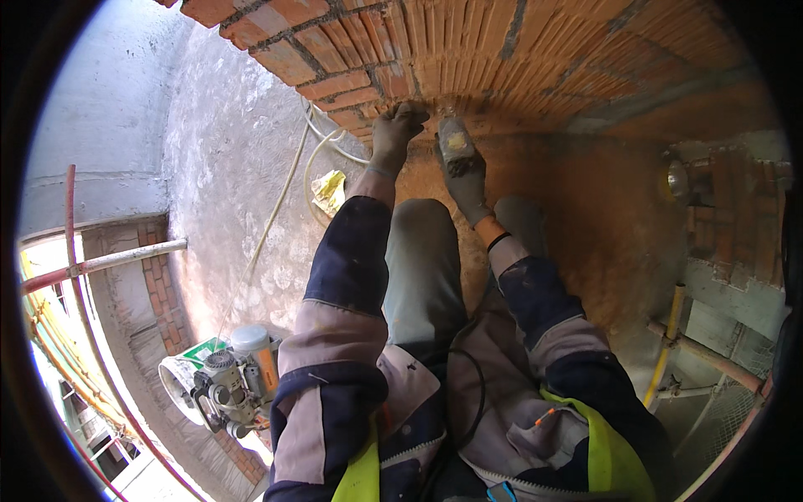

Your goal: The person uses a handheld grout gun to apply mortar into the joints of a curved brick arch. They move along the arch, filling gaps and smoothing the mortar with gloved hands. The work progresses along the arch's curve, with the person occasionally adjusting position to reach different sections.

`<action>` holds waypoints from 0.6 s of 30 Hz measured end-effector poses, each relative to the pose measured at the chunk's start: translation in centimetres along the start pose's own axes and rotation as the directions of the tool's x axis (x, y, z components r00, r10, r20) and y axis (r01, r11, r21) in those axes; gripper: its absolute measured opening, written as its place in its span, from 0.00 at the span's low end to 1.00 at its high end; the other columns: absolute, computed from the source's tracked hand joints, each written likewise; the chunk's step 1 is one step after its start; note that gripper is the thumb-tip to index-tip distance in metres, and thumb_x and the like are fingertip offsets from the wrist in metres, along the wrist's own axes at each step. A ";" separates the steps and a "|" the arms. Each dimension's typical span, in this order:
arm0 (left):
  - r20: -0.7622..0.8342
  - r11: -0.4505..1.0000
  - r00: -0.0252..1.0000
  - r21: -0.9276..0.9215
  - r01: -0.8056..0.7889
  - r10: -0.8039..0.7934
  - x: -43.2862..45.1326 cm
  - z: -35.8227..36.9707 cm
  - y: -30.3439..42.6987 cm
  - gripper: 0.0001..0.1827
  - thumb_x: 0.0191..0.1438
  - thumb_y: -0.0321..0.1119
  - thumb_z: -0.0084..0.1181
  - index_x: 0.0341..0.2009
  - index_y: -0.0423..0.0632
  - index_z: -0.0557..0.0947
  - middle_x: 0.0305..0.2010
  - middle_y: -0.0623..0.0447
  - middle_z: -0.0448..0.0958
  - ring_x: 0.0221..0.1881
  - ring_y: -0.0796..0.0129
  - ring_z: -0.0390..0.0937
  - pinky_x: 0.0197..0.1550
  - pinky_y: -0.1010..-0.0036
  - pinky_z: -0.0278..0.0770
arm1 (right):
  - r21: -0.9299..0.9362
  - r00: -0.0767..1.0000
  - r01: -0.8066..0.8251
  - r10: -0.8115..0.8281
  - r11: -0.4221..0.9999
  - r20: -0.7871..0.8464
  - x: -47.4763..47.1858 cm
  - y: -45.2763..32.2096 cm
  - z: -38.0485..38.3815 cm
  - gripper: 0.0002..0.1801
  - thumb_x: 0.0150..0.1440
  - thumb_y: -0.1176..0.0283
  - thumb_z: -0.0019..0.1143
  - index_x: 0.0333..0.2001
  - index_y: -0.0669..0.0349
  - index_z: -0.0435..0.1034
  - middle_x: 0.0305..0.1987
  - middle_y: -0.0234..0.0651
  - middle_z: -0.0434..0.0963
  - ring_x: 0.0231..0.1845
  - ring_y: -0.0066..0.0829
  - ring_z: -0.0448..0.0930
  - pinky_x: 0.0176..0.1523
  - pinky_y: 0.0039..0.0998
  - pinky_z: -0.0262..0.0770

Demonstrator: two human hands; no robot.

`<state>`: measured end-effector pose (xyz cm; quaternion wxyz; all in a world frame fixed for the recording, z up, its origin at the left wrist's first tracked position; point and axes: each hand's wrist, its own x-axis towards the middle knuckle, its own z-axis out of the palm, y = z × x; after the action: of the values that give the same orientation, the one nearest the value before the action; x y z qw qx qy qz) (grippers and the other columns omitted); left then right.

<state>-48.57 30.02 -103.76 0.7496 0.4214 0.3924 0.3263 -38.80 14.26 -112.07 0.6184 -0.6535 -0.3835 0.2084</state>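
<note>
My left hand [398,125], in a grey work glove, is raised against the lower part of a red brick wall [464,75]. Its fingers are curled near the brick edge; whether something small is between them is hidden. Just to the right, my gloved right hand [466,182] grips a grey, block-shaped tool [456,143] with a pale yellow patch. The far end of this tool is up close to the brick face, and dust blurs the spot. Several bricks have ribbed faces and grey mortar joints.
A pale hose [282,201] trails over the concrete floor past a crumpled yellow bag [329,193]. Left of me stand a white bucket [172,383], a motorised machine [223,389] and a lidded container [254,351]. Scaffold poles [125,256] cross at left; a yellow pole [668,339] rises at right.
</note>
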 end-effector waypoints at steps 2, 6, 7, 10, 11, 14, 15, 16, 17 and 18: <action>-0.014 0.999 1.000 -0.042 0.019 -0.019 0.2 -0.3 -0.4 0.18 0.71 0.43 0.60 0.48 0.39 0.88 0.41 0.49 0.88 0.42 0.66 0.86 0.42 0.73 0.84 | 0.171 0.998 -0.058 0.054 0.984 0.024 -0.2 -1.3 0.8 0.32 0.58 0.83 0.67 0.67 0.69 0.69 0.61 0.42 0.82 0.59 0.31 0.82 0.62 0.31 0.79; -0.042 0.997 0.998 -0.067 0.039 -0.042 0.7 -0.4 -0.5 0.16 0.72 0.43 0.59 0.43 0.42 0.87 0.35 0.57 0.83 0.35 0.73 0.81 0.37 0.77 0.77 | 0.037 0.998 0.044 -0.046 0.998 0.053 -0.2 -3.1 1.4 0.32 0.57 0.83 0.67 0.67 0.67 0.71 0.63 0.42 0.81 0.61 0.32 0.82 0.64 0.31 0.78; -0.043 0.997 0.998 -0.066 0.043 -0.046 0.8 -0.4 -0.5 0.16 0.72 0.43 0.59 0.41 0.42 0.87 0.33 0.59 0.82 0.33 0.74 0.79 0.36 0.77 0.75 | 0.026 0.997 0.059 -0.061 0.998 0.048 0.0 -3.4 1.5 0.32 0.57 0.83 0.67 0.67 0.67 0.71 0.63 0.42 0.81 0.61 0.32 0.82 0.64 0.31 0.78; -0.038 0.995 0.999 -0.091 0.030 -0.033 0.7 -0.1 -0.5 0.15 0.71 0.42 0.60 0.36 0.45 0.85 0.30 0.62 0.77 0.30 0.77 0.73 0.34 0.77 0.73 | 0.045 0.998 -0.018 0.015 0.999 0.059 0.8 -4.2 2.0 0.32 0.57 0.83 0.67 0.67 0.66 0.71 0.64 0.41 0.81 0.62 0.31 0.82 0.65 0.30 0.78; -0.049 0.996 0.999 -0.086 0.015 -0.019 0.6 0.1 -0.5 0.15 0.70 0.42 0.60 0.35 0.45 0.85 0.30 0.63 0.77 0.29 0.77 0.72 0.33 0.77 0.72 | 0.066 0.996 0.073 -0.076 0.995 0.052 1.0 -4.4 2.0 0.32 0.57 0.83 0.67 0.67 0.66 0.71 0.63 0.41 0.81 0.62 0.31 0.82 0.65 0.30 0.78; -0.088 0.998 0.996 -0.062 0.008 -0.013 0.4 0.4 -0.3 0.15 0.70 0.41 0.60 0.33 0.46 0.85 0.29 0.63 0.76 0.28 0.78 0.70 0.32 0.77 0.70 | 0.051 0.994 0.088 -0.091 0.995 0.061 1.2 -4.9 2.0 0.33 0.58 0.83 0.68 0.68 0.66 0.71 0.64 0.41 0.81 0.62 0.31 0.82 0.65 0.31 0.78; -0.084 0.998 0.996 -0.056 0.008 -0.013 0.3 0.4 -0.2 0.15 0.70 0.40 0.60 0.32 0.46 0.85 0.28 0.63 0.75 0.28 0.78 0.70 0.32 0.77 0.70 | 0.035 0.993 0.093 -0.096 0.995 0.068 1.2 -4.9 2.1 0.33 0.58 0.83 0.67 0.68 0.66 0.70 0.64 0.40 0.81 0.62 0.31 0.81 0.65 0.31 0.78; -0.079 0.999 0.996 -0.044 0.027 -0.030 0.3 0.3 -0.1 0.15 0.70 0.40 0.60 0.32 0.46 0.85 0.28 0.63 0.75 0.27 0.78 0.70 0.32 0.77 0.70 | 0.019 0.995 0.083 -0.084 0.996 0.062 1.1 -4.7 2.2 0.33 0.58 0.83 0.67 0.68 0.66 0.70 0.64 0.40 0.81 0.62 0.31 0.81 0.65 0.31 0.78; -0.083 1.000 0.996 -0.002 0.021 -0.021 0.2 0.1 0.0 0.15 0.70 0.41 0.60 0.32 0.46 0.85 0.28 0.63 0.75 0.27 0.78 0.70 0.32 0.76 0.69 | 0.051 0.992 0.109 -0.112 0.993 0.050 0.9 -4.5 2.4 0.31 0.60 0.82 0.66 0.68 0.66 0.70 0.64 0.40 0.81 0.61 0.31 0.82 0.64 0.31 0.79; -0.085 0.998 0.996 0.045 0.034 -0.030 0.3 -0.1 0.1 0.16 0.70 0.41 0.60 0.32 0.45 0.85 0.28 0.63 0.75 0.27 0.78 0.70 0.32 0.76 0.69 | 0.080 0.992 0.122 -0.124 0.989 0.025 0.7 -4.1 2.8 0.29 0.62 0.81 0.65 0.68 0.66 0.70 0.63 0.40 0.81 0.61 0.31 0.82 0.62 0.32 0.80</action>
<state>-48.53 30.37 -103.78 0.7275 0.4185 0.4377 0.3226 -41.45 16.41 -108.38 0.6494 -0.6006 -0.4240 0.1946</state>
